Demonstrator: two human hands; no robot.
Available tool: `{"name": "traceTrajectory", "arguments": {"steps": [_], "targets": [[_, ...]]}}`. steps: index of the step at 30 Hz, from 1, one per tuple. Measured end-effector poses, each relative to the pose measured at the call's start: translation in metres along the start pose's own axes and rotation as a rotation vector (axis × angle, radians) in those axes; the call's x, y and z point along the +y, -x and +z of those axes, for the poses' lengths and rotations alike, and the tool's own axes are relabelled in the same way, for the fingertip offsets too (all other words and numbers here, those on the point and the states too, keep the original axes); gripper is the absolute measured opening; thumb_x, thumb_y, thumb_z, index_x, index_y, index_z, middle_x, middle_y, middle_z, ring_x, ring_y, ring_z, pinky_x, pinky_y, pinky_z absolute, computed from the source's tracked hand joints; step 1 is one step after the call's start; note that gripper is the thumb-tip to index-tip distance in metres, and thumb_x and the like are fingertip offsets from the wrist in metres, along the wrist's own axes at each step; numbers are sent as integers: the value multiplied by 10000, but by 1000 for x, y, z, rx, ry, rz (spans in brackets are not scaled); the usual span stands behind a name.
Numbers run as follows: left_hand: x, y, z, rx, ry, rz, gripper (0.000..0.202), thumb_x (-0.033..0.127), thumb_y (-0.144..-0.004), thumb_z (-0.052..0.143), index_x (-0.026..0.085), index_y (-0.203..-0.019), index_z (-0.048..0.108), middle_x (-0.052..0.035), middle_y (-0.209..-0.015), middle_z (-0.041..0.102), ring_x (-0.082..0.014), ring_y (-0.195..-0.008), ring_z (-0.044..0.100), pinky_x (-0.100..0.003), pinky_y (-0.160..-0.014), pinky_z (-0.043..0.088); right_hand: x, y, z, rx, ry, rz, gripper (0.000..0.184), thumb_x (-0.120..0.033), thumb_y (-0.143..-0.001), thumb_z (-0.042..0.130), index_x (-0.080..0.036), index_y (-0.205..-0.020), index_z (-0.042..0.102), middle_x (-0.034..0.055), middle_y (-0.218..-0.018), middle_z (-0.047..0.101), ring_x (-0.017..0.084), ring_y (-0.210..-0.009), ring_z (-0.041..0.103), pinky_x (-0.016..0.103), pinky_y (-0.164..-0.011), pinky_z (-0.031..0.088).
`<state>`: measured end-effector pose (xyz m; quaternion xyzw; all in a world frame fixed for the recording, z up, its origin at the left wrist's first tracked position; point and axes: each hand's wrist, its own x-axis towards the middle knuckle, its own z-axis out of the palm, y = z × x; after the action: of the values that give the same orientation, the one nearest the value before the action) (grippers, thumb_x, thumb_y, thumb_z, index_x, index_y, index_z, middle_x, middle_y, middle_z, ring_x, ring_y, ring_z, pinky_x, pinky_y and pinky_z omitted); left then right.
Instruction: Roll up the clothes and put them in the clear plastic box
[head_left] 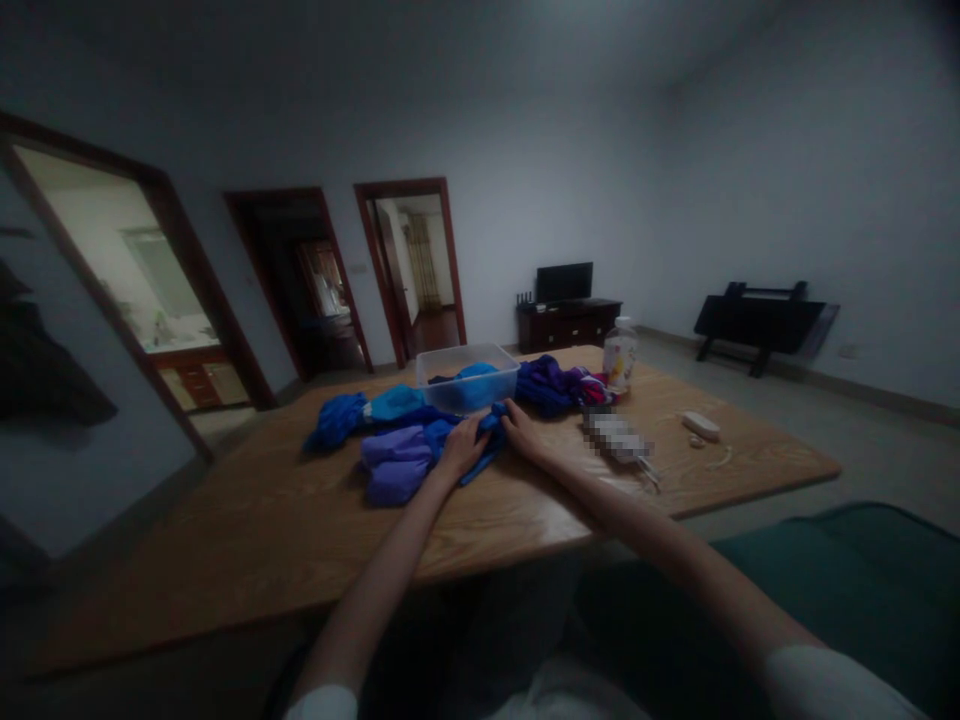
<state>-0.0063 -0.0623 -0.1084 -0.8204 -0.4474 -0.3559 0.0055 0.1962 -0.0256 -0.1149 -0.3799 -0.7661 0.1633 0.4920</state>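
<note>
Both hands are together over a piece of blue cloth (486,452) near the middle of the table. My left hand (463,447) has its fingers closed on the cloth's left side, and my right hand (521,430) pinches its upper right part. What garment it is I cannot make out. Just left of my left hand lies a folded purple cloth (395,465). Behind the hands stands a clear plastic bin (469,358) with blue and dark cloth in it. More blue cloth (337,418) is heaped to the left, and dark purple cloth (551,385) to the right.
The wooden table (247,530) has a clear bottle (619,355) at its back right. A blurred-out pale item (619,438), a white case (700,426) and a small cord lie on the right. A green seat (862,580) is beside the table's right front.
</note>
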Motion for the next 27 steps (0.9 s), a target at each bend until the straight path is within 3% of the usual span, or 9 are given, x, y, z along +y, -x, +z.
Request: {"name": "traceTrajectory", "arguments": {"steps": [4, 6, 11, 16, 20, 23, 27], "targets": [[-2, 0, 0, -61, -56, -171, 360, 326, -1018, 538, 168, -1325, 641, -146, -1203, 739, -292, -1128, 701, -400, -1011, 515, -3, 0, 10, -87, 38, -117, 317, -317, -1001, 479, -221, -1282, 590, 121, -1358, 591, 255, -1259, 571, 448, -1144, 444], [-3, 0, 0, -52, -37, -240, 384, 352, -1021, 539, 174, -1349, 633, -149, -1200, 746, -295, -1110, 712, -387, -985, 521, -8, 2, 13, -142, 46, -145, 327, -380, -1035, 475, -225, -1306, 573, 115, -1363, 574, 243, -1276, 558, 436, -1161, 426], [2, 2, -4, -18, -3, -199, 436, 337, -1020, 540, 198, -1431, 584, -139, -1328, 700, -294, -1193, 682, -393, -1021, 515, -18, 5, 13, -156, 10, -166, 397, -459, -1032, 536, -235, -1359, 537, 107, -1367, 581, 236, -1279, 561, 428, -1149, 436], [6, 2, -7, 0, 4, -104, 376, 293, -998, 564, 209, -1358, 627, -106, -1309, 700, -270, -1184, 677, -378, -1026, 523, -11, 5, 11, -130, -11, -137, 308, -325, -983, 565, -219, -1272, 588, 110, -1294, 645, 253, -1172, 620, 461, -1099, 480], [6, 2, -7, -12, 36, -11, 407, 398, -1009, 559, 191, -1357, 598, -113, -1296, 691, -260, -1166, 672, -373, -1019, 521, -5, 5, 7, -41, 24, -162, 409, -231, -917, 585, -238, -1325, 575, 111, -1375, 599, 264, -1255, 580, 472, -1134, 461], [6, 2, -5, -80, 56, -16, 419, 500, -1049, 444, 170, -1223, 635, -126, -1175, 716, -270, -1087, 687, -391, -966, 532, -5, 3, 5, -19, 42, -222, 406, -126, -887, 526, -225, -1276, 594, 107, -1302, 595, 237, -1182, 594, 426, -1077, 503], [5, 1, -1, -90, 176, -91, 486, 513, -1085, 303, 174, -1136, 647, -126, -1119, 728, -259, -1040, 696, -387, -944, 529, -13, 2, 5, -9, 77, -294, 442, -28, -867, 448, -218, -1228, 618, 104, -1249, 546, 209, -1111, 587, 368, -995, 537]]}}
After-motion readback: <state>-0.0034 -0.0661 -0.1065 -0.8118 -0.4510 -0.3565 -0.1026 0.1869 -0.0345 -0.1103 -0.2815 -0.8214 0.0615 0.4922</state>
